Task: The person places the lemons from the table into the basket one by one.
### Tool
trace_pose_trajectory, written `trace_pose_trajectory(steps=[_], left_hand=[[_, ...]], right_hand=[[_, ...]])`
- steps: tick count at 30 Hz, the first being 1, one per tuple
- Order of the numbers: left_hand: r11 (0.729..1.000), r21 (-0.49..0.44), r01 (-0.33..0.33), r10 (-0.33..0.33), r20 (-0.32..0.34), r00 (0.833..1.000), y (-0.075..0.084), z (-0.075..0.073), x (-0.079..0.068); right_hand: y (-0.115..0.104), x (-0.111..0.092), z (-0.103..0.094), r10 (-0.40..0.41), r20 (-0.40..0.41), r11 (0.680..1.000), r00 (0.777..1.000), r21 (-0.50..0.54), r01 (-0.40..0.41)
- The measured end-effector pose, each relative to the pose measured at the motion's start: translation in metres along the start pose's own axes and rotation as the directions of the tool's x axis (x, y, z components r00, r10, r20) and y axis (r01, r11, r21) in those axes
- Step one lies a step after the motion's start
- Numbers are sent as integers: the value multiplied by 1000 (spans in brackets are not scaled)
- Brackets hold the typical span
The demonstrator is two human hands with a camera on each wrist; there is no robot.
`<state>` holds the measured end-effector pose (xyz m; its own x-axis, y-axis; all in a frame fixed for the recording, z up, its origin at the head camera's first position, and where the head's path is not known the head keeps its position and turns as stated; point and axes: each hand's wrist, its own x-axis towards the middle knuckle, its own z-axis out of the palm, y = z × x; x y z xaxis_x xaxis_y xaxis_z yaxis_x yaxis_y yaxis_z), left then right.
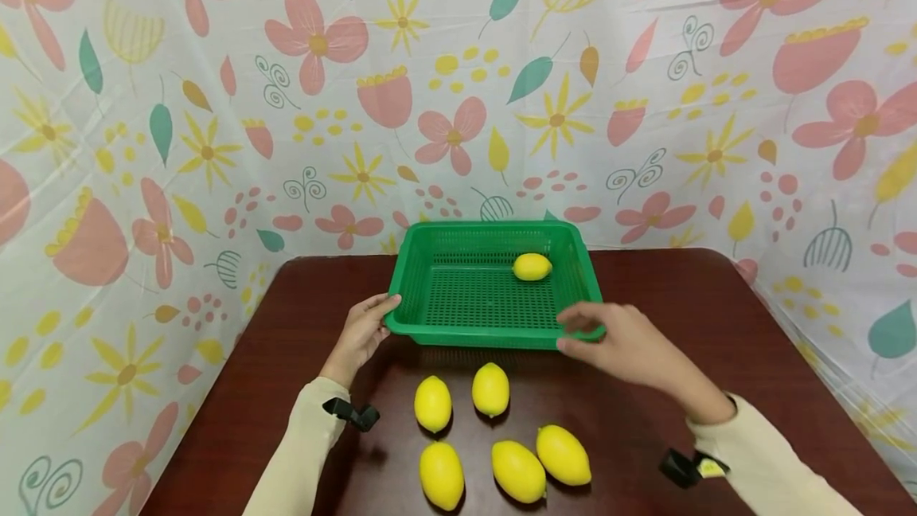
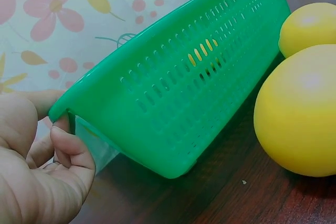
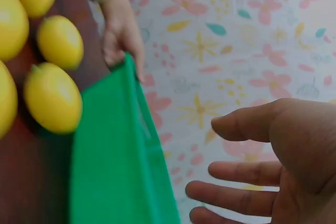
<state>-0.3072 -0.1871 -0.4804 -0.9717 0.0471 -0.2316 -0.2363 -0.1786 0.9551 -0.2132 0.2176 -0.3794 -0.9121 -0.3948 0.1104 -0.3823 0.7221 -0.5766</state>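
Observation:
A green slotted plastic basket [image 1: 494, 336] sits at the back of the table with one lemon [image 1: 532, 267] inside, toward its right rear. My left hand [image 1: 362, 334] pinches the basket's front left corner; the left wrist view shows thumb and fingers on the rim [image 2: 63, 103]. My right hand [image 1: 619, 341] hovers at the front right corner with thumb and fingers spread apart. In the right wrist view that hand [image 3: 262, 166] holds nothing. In front of the basket lie several more lemons, among them one lemon [image 1: 490, 390] close to its front wall.
Nearer me on the dark red table [image 1: 666, 293] are a front left lemon [image 1: 441, 475] and two lemons side by side, the right one [image 1: 563, 455] touching or nearly touching its neighbour [image 1: 518, 471]. A floral cloth [image 1: 458, 102] hangs behind the table.

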Motion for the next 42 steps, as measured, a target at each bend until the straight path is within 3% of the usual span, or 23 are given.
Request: trace_pose_trajectory(steps=[10, 19, 27, 34, 42], left_hand=[[1000, -11, -3, 3, -2, 1000, -2, 0, 1], [1000, -10, -7, 6, -15, 1000, 0, -1, 0], [1000, 8, -2, 2, -16, 1000, -1, -2, 0], [1000, 13, 8, -8, -18, 1000, 0, -3, 0], [1000, 27, 16, -15, -21, 1000, 2, -3, -1]], right_hand=[[1, -57, 55, 123, 73, 992, 990, 15, -124], [9, -83, 92, 224, 94, 974, 970, -60, -220], [11, -90, 101, 247, 105, 967, 963, -86, -239], [14, -90, 102, 237, 158, 971, 959, -45, -233], [23, -90, 105, 230, 153, 972, 961, 23, -236]])
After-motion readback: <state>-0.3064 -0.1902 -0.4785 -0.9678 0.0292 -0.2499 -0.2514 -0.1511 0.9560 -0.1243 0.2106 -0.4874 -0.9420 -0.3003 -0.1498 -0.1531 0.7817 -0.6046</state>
